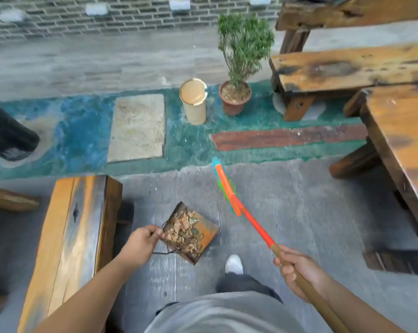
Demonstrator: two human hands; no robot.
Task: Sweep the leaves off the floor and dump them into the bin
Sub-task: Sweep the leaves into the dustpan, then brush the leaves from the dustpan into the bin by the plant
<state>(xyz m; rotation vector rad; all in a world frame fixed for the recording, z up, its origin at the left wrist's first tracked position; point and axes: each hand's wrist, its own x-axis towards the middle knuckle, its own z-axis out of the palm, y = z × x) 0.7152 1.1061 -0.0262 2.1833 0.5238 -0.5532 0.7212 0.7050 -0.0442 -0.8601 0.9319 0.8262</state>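
Head view: our left hand [140,243] grip pinches the rusty metal dustpan [191,233] rim, loose dry brown leaves [182,233] light and spillable, right hand [299,270] clamped on the orange-and-wood broom [248,219].

This is an outdoor courtyard or patio, the seating area of a garden or a rustic teahouse-style yard. A grey brick wall [107,18] runs along the far edge, with weathered grey paving [287,212] below it. A painted blue-green band [78,121] crosses the ground, with a pale stone slab [137,127] and a reddish plank [287,138] set into it. Heavy, rough-hewn wooden benches [347,68] and a thick slab table [405,140] stand at the right, another bench [66,236] at the left. A potted shrub [236,75] in a terracotta pot stands beside a lidded cylindrical bin [194,102].
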